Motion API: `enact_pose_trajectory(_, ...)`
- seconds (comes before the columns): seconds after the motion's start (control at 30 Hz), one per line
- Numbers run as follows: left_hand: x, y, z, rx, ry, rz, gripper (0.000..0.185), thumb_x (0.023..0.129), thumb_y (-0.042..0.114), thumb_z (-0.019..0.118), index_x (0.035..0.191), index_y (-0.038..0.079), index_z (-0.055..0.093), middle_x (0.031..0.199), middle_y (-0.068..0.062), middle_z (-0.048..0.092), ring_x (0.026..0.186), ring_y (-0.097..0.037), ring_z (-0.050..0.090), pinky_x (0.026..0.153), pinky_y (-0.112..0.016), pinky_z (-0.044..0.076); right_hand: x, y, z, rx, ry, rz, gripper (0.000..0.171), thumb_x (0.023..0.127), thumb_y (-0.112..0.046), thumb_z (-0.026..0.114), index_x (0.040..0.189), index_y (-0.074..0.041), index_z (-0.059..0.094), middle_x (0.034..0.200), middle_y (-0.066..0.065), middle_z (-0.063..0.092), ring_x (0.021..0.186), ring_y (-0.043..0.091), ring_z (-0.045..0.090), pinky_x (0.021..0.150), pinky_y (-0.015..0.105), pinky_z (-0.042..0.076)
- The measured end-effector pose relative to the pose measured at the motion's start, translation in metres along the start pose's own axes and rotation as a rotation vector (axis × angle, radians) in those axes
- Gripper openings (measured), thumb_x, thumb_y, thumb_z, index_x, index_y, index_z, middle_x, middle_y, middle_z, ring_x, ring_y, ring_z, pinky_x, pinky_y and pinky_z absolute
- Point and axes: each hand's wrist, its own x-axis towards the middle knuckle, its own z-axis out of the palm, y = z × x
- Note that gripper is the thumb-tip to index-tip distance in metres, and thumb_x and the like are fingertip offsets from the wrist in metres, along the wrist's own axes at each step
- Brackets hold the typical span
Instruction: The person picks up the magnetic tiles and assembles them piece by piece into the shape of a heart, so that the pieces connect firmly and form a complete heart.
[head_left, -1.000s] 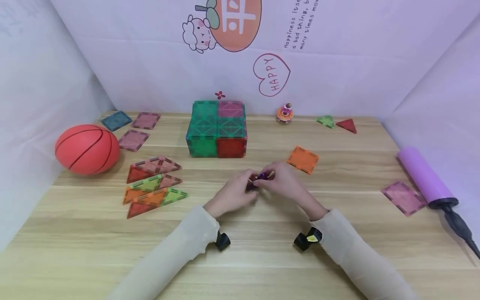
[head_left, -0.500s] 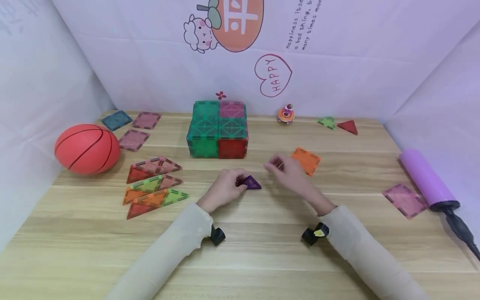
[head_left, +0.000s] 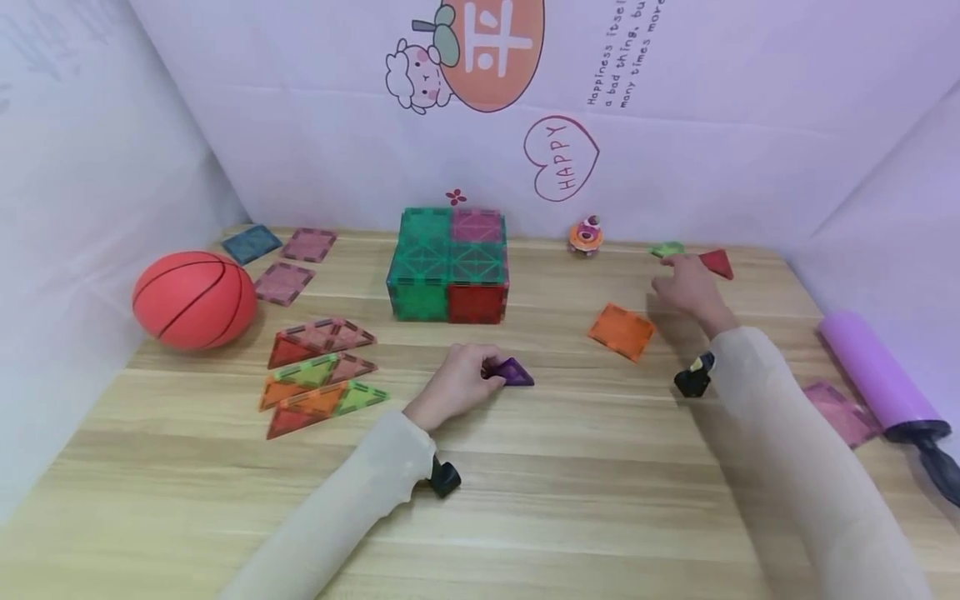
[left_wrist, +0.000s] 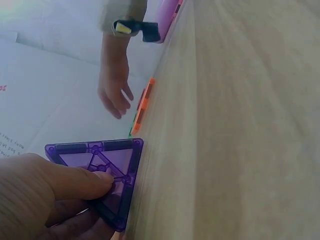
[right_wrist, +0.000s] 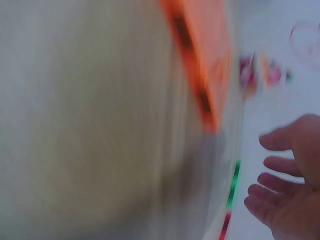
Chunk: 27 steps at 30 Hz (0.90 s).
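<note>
Left hand point(head_left: 459, 385) pinches the purple triangle tile point(head_left: 513, 372), standing on edge on the table point(head_left: 570, 467). Right hand point(head_left: 686, 283), fingers spread and empty, hovers near the green triangle tile point(head_left: 666, 248). Tiles appear light, rigid, smooth; grip by the frame edges

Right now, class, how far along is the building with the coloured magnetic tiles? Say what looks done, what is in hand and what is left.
Done: the translucent green, pink and red tile box stands assembled. In hand: the left hand pinches the purple triangular tile on the wooden table; the right hand, fingers spread, reaches beside the small green triangle and red triangle. Left: the orange square tile and the striped triangle tiles lie loose.
</note>
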Motion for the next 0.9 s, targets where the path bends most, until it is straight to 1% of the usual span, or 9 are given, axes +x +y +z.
enact_pose_trajectory(0.03, 0.0, 0.0, 0.0, 0.003, -0.002, 0.002, 0.013, 0.081, 0.002, 0.072, 0.094, 0.005, 0.071, 0.091, -0.007, 0.073, 0.083, -0.018, 0.065, 0.077, -0.031, 0.052, 0.006, 0.006, -0.002, -0.04, -0.039, -0.007, 0.051, 0.092, -0.017, 0.048, 0.126, 0.021, 0.042, 0.128, 0.043, 0.04, 0.119, 0.055, 0.038, 0.098, 0.064, 0.033)
enact_pose_trajectory(0.13, 0.001, 0.001, -0.001, 0.006, -0.018, 0.003, 0.013, 0.082, 0.003, 0.071, 0.095, 0.005, 0.071, 0.092, -0.007, 0.072, 0.084, -0.019, 0.064, 0.081, -0.032, 0.049, 0.017, 0.019, -0.006, -0.102, -0.154, -0.026, 0.035, 0.093, -0.02, 0.049, 0.092, 0.014, 0.052, 0.084, 0.031, 0.051, 0.079, 0.042, 0.05, 0.074, 0.053, 0.046)
enact_pose_trajectory(0.17, 0.001, 0.001, 0.0, 0.006, -0.024, 0.001, 0.013, 0.082, 0.003, 0.071, 0.095, 0.005, 0.071, 0.092, -0.007, 0.072, 0.084, -0.018, 0.064, 0.082, -0.033, 0.049, 0.02, 0.021, -0.007, -0.104, -0.189, -0.035, 0.033, 0.094, -0.021, 0.049, 0.079, 0.009, 0.049, 0.071, 0.021, 0.047, 0.065, 0.034, 0.045, 0.064, 0.046, 0.045)
enact_pose_trajectory(0.23, 0.002, 0.001, 0.0, 0.004, -0.034, -0.003, 0.012, 0.082, 0.003, 0.071, 0.094, 0.005, 0.071, 0.092, -0.006, 0.072, 0.083, -0.018, 0.063, 0.082, -0.031, 0.049, 0.022, 0.025, -0.009, -0.104, -0.254, -0.035, 0.035, 0.095, -0.025, 0.05, 0.074, 0.0, 0.039, 0.066, 0.008, 0.037, 0.06, 0.022, 0.036, 0.056, 0.036, 0.036)
enact_pose_trajectory(0.3, 0.002, 0.0, -0.001, 0.002, -0.031, -0.008, 0.011, 0.082, 0.003, 0.071, 0.093, 0.005, 0.071, 0.091, -0.006, 0.072, 0.083, -0.017, 0.062, 0.079, -0.03, 0.05, 0.023, 0.027, -0.011, -0.099, -0.3, -0.029, 0.036, 0.097, -0.03, 0.049, 0.082, 0.002, 0.041, 0.072, 0.01, 0.041, 0.065, 0.023, 0.04, 0.059, 0.035, 0.036)
enact_pose_trajectory(0.4, 0.001, -0.002, -0.002, 0.001, -0.023, -0.011, 0.011, 0.082, 0.003, 0.071, 0.093, 0.006, 0.071, 0.09, -0.005, 0.072, 0.082, -0.016, 0.063, 0.077, -0.027, 0.05, 0.022, 0.025, -0.012, -0.12, -0.319, -0.047, 0.041, 0.098, -0.033, 0.047, 0.105, 0.007, 0.042, 0.099, 0.024, 0.05, 0.086, 0.033, 0.049, 0.072, 0.044, 0.043)
enact_pose_trajectory(0.6, 0.001, -0.001, -0.003, -0.008, -0.023, -0.012, 0.012, 0.082, 0.003, 0.07, 0.094, 0.006, 0.071, 0.09, -0.005, 0.072, 0.083, -0.016, 0.062, 0.079, -0.028, 0.049, 0.004, 0.021, -0.013, -0.19, -0.286, -0.13, 0.055, 0.098, -0.026, 0.05, 0.128, 0.019, 0.038, 0.129, 0.042, 0.041, 0.115, 0.053, 0.044, 0.096, 0.063, 0.036)
enact_pose_trajectory(0.73, 0.001, 0.0, -0.004, -0.001, -0.018, -0.018, 0.011, 0.082, 0.004, 0.071, 0.092, 0.007, 0.071, 0.088, -0.005, 0.072, 0.081, -0.017, 0.06, 0.084, -0.032, 0.042, -0.012, 0.02, -0.011, -0.21, -0.278, -0.136, 0.062, 0.096, -0.021, 0.052, 0.135, 0.021, 0.031, 0.135, 0.044, 0.034, 0.126, 0.057, 0.032, 0.104, 0.064, 0.028)
enact_pose_trajectory(0.9, 0.0, 0.0, -0.003, -0.001, -0.029, -0.014, 0.01, 0.082, 0.005, 0.071, 0.092, 0.007, 0.071, 0.086, -0.004, 0.072, 0.08, -0.016, 0.06, 0.084, -0.034, 0.036, -0.034, 0.023, -0.011, -0.251, -0.262, -0.156, 0.055, 0.093, -0.017, 0.055, 0.132, 0.019, 0.038, 0.13, 0.041, 0.043, 0.12, 0.055, 0.041, 0.1, 0.064, 0.034)
